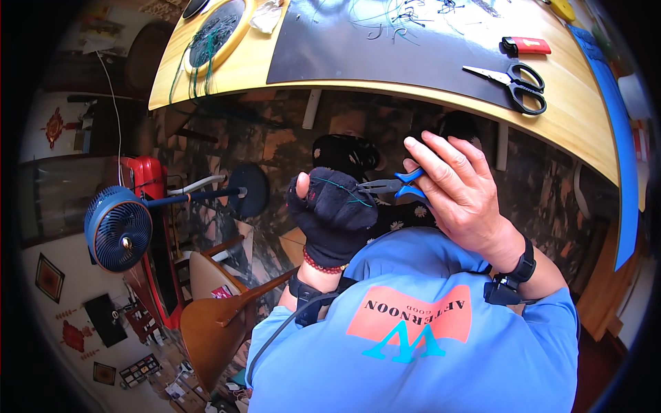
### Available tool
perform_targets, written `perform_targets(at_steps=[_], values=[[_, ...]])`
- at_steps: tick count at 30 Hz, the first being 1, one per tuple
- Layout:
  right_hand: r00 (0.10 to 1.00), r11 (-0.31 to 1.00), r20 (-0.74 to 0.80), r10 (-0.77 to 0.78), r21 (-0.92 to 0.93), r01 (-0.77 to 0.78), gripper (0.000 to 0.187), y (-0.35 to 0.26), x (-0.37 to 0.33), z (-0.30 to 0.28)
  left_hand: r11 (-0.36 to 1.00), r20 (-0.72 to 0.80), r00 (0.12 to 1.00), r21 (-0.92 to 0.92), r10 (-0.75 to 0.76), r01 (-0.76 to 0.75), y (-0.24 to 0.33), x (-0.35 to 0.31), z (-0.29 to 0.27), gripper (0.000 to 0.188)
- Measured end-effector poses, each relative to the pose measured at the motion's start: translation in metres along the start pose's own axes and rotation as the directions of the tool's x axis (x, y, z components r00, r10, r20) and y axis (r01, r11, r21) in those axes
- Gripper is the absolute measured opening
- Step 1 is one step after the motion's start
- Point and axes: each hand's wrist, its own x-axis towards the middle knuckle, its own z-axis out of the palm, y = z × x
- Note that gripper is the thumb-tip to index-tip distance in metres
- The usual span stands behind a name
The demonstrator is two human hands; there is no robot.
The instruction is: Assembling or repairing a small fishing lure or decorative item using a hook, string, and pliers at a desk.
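Note:
My left hand [337, 210] wears a black glove with the thumb tip bare. Its fingers are curled closed, and a thin green thread [342, 187] runs across the glove; where its ends go is hard to see. In my right hand [460, 186] is a pair of needle-nose pliers [380, 186] with blue handles, with some of the fingers stretched out above them. The slim grey jaws point left and reach the glove's edge beside the thread. Both hands are above my lap, in front of the table edge.
Across the wooden table [241, 76] lies a dark mat [385, 62] with hooks and threads. Black scissors [515, 84] and a red lighter [531, 45] are at its right. A yellow-rimmed oval tray [242, 33] holds green strands. A blue fan [118, 230] stands left, near a wooden chair [206, 337].

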Motion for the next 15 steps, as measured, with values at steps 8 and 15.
perform_targets(at_steps=[8, 15], values=[[1.0, 1.0, -0.002, -0.002, -0.009, 0.002, 0.011, 0.0022, 0.0013, -0.0003, 0.992, 0.036, 0.999, -0.123, -0.024, 0.028, -0.0013, 0.0016, -0.0078, 0.048], [0.999, 0.998, 0.009, -0.04, -0.046, 0.041, 0.013, 0.0039, 0.0026, -0.0022, 0.999, -0.017, 0.999, 0.017, -0.048, 0.048, 0.0011, 0.003, -0.0076, 0.048]])
